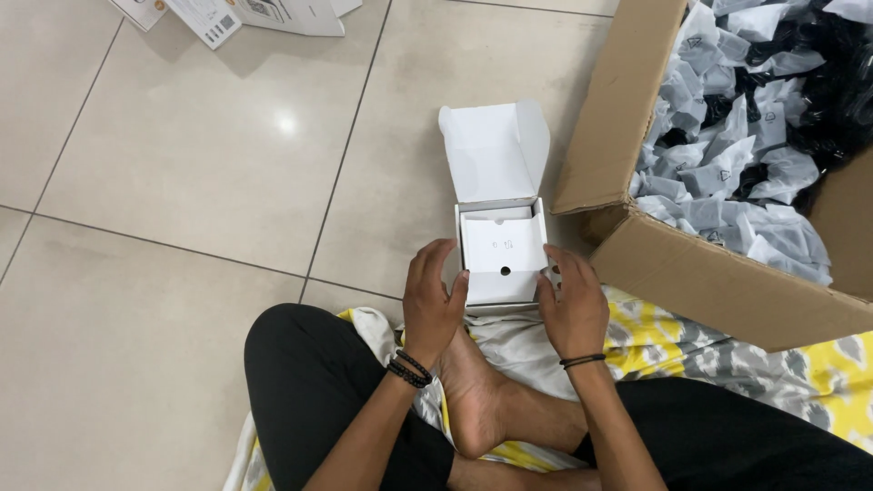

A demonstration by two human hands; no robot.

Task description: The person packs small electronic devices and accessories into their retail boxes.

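The person wore black trousers (309,382), with feet bare. Two black beaded bracelets (409,369) circled the left wrist, and a thin black band (582,361) circled the right.

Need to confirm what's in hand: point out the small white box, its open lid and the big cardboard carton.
small white box (503,259), head view, on its inner tray.
open lid (494,153), head view, on the flap's inside.
cardboard carton (718,282), head view, on its near wall.

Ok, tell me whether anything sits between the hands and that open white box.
Nothing visible does. The left hand and right hand already touch the sides of the small white box, lid flipped open.
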